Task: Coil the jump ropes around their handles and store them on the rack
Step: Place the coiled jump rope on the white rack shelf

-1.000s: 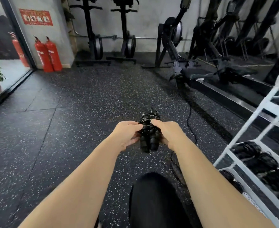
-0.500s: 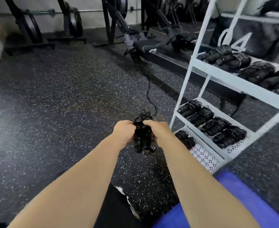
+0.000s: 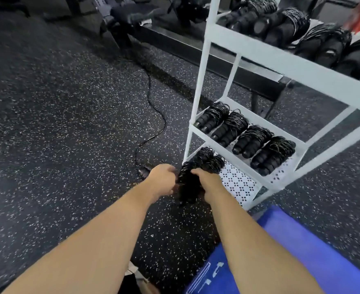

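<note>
A black jump rope coiled round its handles (image 3: 188, 184) is held between both hands, just in front of the white rack's lowest shelf. My left hand (image 3: 161, 180) grips its left side and my right hand (image 3: 205, 182) grips its right side. The white metal rack (image 3: 198, 81) stands to the right. Its middle shelf holds several coiled ropes (image 3: 244, 139), the top shelf holds more (image 3: 291, 28), and two coiled ropes (image 3: 208, 160) lie on the perforated bottom shelf (image 3: 237, 184), right behind the held bundle.
The floor is black speckled rubber. A black cable (image 3: 151, 128) snakes across it to a plug near my left hand. A blue mat (image 3: 291, 251) lies at the lower right. A rowing machine rail (image 3: 196, 54) runs behind the rack.
The view has swung right and down toward the rack. My hands carried the coiled rope from open floor to the rack's bottom shelf corner, still gripping it on both sides.
</note>
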The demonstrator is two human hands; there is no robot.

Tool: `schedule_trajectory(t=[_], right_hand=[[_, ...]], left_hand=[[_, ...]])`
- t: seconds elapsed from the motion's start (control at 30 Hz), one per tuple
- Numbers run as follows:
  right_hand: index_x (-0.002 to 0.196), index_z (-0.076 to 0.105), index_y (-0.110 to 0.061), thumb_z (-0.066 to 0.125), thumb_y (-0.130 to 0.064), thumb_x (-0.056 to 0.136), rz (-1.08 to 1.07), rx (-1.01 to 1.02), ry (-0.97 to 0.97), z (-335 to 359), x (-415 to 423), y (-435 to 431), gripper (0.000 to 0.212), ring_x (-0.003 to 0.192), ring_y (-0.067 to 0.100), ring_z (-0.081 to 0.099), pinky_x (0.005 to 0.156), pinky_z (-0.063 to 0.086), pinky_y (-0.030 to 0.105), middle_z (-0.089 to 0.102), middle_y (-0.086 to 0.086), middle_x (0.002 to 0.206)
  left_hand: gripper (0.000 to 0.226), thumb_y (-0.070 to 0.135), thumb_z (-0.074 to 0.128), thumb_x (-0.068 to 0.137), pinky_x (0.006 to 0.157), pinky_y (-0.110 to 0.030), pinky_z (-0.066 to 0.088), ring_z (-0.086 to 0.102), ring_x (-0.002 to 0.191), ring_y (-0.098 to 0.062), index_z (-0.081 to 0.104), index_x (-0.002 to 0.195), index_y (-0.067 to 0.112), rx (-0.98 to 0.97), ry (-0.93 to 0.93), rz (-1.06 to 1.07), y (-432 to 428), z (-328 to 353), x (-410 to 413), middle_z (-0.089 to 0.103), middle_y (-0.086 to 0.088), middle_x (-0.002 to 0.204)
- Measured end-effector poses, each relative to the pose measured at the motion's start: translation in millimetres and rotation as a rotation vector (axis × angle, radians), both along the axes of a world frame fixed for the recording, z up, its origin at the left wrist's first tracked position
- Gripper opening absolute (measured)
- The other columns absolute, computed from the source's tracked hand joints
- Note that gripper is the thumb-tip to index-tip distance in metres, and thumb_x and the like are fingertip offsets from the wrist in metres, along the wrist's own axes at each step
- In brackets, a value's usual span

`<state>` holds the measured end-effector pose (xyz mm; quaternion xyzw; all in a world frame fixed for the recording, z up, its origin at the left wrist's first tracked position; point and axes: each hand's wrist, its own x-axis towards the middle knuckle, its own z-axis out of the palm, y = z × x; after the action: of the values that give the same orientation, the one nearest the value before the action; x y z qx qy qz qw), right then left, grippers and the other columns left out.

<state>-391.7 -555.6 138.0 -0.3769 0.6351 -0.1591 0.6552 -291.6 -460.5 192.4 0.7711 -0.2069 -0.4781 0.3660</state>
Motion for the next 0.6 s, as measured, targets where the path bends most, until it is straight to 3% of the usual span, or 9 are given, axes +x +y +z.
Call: schedule_trajectory(t=[0.1,0.2,0.27,0.33,0.37,0.43,0.47,0.53,0.6], right_hand=[[0.112,0.057,-0.001,0.081,-0.022,0.066,-0.088,0.032,0.045,-27.7,-7.9,-25.2,0.056,0.091,0.032,0.065,0.088,0.055,0.046,0.066,0.016,0.102],[0.111,0.057,-0.001,0.082,-0.030,0.058,-0.150,0.055,0.092,-59.3,-15.7,-50.9,0.065,0.088,0.033,0.065,0.084,0.055,0.047,0.066,0.018,0.100],[0.112,0.056,0.000,0.081,-0.031,0.062,-0.208,0.035,0.115,-88.6,-23.6,-71.3,0.064,0.091,0.034,0.065,0.084,0.056,0.048,0.066,0.019,0.102],[0.119,0.054,0.003,0.079,-0.034,0.066,-0.244,0.023,0.180,-101.5,-29.0,-83.6,0.069,0.094,0.036,0.065,0.085,0.055,0.052,0.065,0.019,0.107],[0.121,0.052,0.004,0.078,-0.034,0.068,-0.284,0.002,0.206,-105.8,-30.9,-88.2,0.070,0.094,0.036,0.064,0.085,0.055,0.053,0.064,0.018,0.109],[0.117,0.052,0.004,0.074,-0.032,0.075,-0.339,-0.041,0.230,-117.1,-36.3,-96.4,0.059,0.093,0.034,0.062,0.086,0.054,0.052,0.061,0.015,0.108],[0.112,0.053,0.003,0.072,-0.031,0.077,-0.360,-0.058,0.240,-120.5,-38.5,-99.3,0.052,0.093,0.034,0.061,0.087,0.054,0.052,0.061,0.015,0.107],[0.093,0.054,-0.003,0.068,-0.030,0.081,-0.404,-0.077,0.236,-131.5,-43.8,-105.8,0.033,0.091,0.031,0.061,0.088,0.053,0.048,0.061,0.013,0.102],[0.093,0.058,-0.003,0.063,-0.025,0.087,-0.427,-0.077,0.239,-140.7,-49.0,-114.0,0.023,0.091,0.027,0.060,0.086,0.053,0.042,0.058,0.009,0.096]], left_hand=[[0.037,-0.010,0.042,0.092,0.089,-0.052,0.054,0.066,0.104,-0.039,0.058,0.117,0.011,0.018,-0.044,-0.184,-16.9,-8.6,2.9,0.065,-0.024,0.116],[0.042,-0.010,0.042,0.096,0.077,-0.031,0.056,0.063,0.092,-0.032,0.052,0.135,0.002,-0.028,-0.022,-0.266,-38.7,-21.9,3.2,0.063,-0.024,0.113],[0.044,-0.007,0.040,0.100,0.068,-0.024,0.055,0.062,0.092,-0.035,0.043,0.143,0.001,-0.020,-0.026,-0.363,-50.7,-28.9,2.8,0.056,-0.022,0.132],[0.047,-0.004,0.037,0.102,0.049,-0.011,0.044,0.061,0.101,-0.037,0.038,0.148,0.008,-0.023,-0.007,-0.413,-59.7,-41.9,3.0,0.050,-0.012,0.143],[0.050,-0.001,0.038,0.102,0.050,-0.010,0.043,0.061,0.103,-0.032,0.037,0.149,0.013,-0.029,-0.021,-0.421,-63.0,-48.8,3.9,0.049,-0.006,0.144],[0.053,0.002,0.041,0.101,0.075,-0.015,0.049,0.059,0.113,-0.020,0.036,0.151,0.018,-0.052,-0.033,-0.436,-66.7,-62.4,5.2,0.047,0.000,0.147],[0.054,0.002,0.041,0.101,0.086,-0.016,0.044,0.054,0.123,-0.017,0.035,0.151,0.019,-0.059,-0.032,-0.446,-67.4,-67.8,5.9,0.045,0.001,0.150],[0.054,0.005,0.043,0.101,0.093,-0.016,0.036,0.046,0.133,-0.015,0.033,0.152,0.020,-0.066,-0.028,-0.476,-68.6,-76.7,6.0,0.042,0.003,0.153],[0.054,0.007,0.044,0.102,0.098,-0.017,0.035,0.044,0.135,-0.015,0.032,0.153,0.021,-0.092,-0.027,-0.495,-69.7,-82.7,6.2,0.040,0.004,0.154]])
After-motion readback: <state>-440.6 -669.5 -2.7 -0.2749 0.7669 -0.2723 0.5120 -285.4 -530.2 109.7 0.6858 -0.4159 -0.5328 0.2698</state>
